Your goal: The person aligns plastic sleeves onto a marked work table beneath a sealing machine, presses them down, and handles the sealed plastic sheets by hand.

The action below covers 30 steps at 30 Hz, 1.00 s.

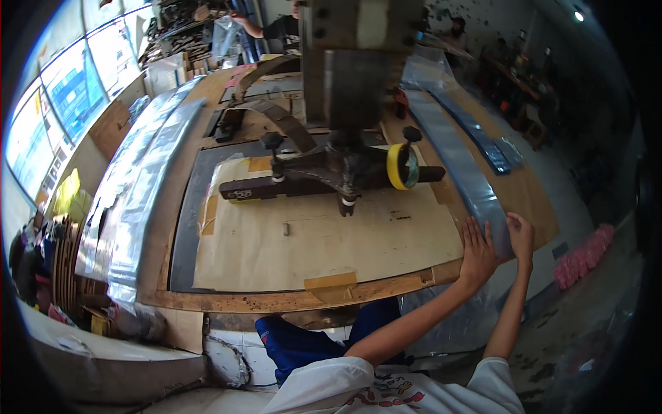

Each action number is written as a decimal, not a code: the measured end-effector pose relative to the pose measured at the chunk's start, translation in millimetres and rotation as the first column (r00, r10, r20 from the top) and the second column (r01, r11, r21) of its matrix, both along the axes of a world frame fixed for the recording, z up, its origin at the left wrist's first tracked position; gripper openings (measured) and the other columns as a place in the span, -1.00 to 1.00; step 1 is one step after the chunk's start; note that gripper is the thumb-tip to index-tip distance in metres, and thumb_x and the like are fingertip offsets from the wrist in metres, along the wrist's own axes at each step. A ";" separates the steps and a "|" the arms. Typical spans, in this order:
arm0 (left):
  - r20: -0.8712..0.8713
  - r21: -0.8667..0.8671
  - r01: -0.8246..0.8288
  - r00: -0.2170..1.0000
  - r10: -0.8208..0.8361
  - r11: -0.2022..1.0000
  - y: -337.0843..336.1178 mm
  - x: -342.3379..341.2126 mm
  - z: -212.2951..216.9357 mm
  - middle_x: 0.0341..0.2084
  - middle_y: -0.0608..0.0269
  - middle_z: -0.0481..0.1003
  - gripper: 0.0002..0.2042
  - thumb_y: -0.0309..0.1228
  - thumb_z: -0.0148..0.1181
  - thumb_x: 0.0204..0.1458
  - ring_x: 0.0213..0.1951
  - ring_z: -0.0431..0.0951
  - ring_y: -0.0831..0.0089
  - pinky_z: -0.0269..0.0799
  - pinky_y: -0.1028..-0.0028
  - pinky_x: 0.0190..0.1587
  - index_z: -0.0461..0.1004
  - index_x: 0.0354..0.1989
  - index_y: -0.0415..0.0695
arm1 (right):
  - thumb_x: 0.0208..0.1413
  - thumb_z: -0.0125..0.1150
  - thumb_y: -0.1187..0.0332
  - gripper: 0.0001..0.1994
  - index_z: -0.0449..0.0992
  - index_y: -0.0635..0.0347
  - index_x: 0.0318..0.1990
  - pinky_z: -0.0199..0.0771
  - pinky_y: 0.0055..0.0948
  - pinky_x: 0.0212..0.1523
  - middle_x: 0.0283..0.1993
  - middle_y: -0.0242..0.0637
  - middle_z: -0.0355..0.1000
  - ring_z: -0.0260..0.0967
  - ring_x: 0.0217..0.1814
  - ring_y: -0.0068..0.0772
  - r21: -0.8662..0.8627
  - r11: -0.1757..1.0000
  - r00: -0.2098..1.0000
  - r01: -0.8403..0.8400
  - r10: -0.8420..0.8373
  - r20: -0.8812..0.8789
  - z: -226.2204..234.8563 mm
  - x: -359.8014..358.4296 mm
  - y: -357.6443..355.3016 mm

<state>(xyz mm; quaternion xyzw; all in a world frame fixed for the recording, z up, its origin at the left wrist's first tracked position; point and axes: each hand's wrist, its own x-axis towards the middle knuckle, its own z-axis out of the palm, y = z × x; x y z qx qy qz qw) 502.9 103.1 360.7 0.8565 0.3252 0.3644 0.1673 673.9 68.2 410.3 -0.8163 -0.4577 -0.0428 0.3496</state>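
A long bluish plastic film strip (455, 162) runs along the right side of the table, its near end under my hands. My left hand (477, 254) lies on this end with fingers stretched out and resting on the film. Beside it, at the strip's right edge, my right hand (521, 238) has its fingers bent and pressed together on the film. To the left stands a machine with a dark crossbar (276, 186) above a cream sheet (324, 255). A roll of yellow tape (398, 167) hangs on the bar's right knob.
More plastic strips lie in a shorter blue stack (476, 134) at the right and a clear pile (148, 207) at the left. The machine's column (358, 83) rises at the back. A pink bundle (583, 257) sits at the far right. Another person's arm (249, 27) shows behind.
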 end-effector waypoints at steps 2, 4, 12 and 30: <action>0.230 -0.009 0.027 0.973 -0.024 1.000 -7.7 -11.9 -9.8 0.29 -0.72 0.12 -0.07 0.20 0.13 0.13 0.38 0.10 -0.47 -0.05 -0.10 0.46 0.16 0.36 -0.48 | 0.33 0.18 0.28 -0.68 0.59 0.40 0.02 0.49 -0.32 0.08 -0.04 0.00 0.62 0.57 0.06 -0.19 0.148 0.989 0.988 -0.017 -0.006 0.154 1.7 -6.4 9.6; 0.242 -0.283 0.421 0.901 -0.361 0.862 -30.6 -67.3 7.0 0.20 -0.54 0.29 -0.34 -0.07 0.12 0.27 0.25 0.32 -0.38 0.24 0.00 0.33 0.22 0.29 -0.45 | 0.38 0.13 0.35 -0.72 0.57 0.41 0.04 0.48 -0.32 0.14 -0.01 -0.08 0.60 0.54 0.09 -0.24 0.418 0.908 0.995 -0.011 -0.030 0.090 -6.2 -23.7 -0.7; 0.331 -0.127 -0.339 0.872 0.362 0.932 47.7 -470.4 111.3 -0.17 0.09 0.66 -0.76 -0.34 0.37 0.12 -0.15 0.68 0.16 0.57 0.32 -0.03 0.64 -0.09 -0.15 | 0.33 0.17 0.40 -0.83 0.56 0.36 -0.12 0.47 -0.40 -0.09 -0.22 -0.23 0.54 0.46 -0.15 -0.44 0.338 0.802 0.864 -0.492 0.497 0.077 -39.7 -250.4 -1.0; 0.373 -0.561 -0.408 0.652 0.660 0.720 103.8 -677.4 126.2 -0.57 0.22 0.61 -0.68 -0.10 0.07 0.36 -0.75 0.48 0.58 0.17 0.63 -0.76 0.46 -0.18 -0.15 | 0.24 0.26 0.39 -0.86 0.56 0.28 -0.32 0.38 -0.19 -0.01 -0.25 -0.24 0.55 0.44 -0.13 -0.16 0.190 0.955 0.971 -0.227 0.206 0.123 -46.7 -277.9 30.6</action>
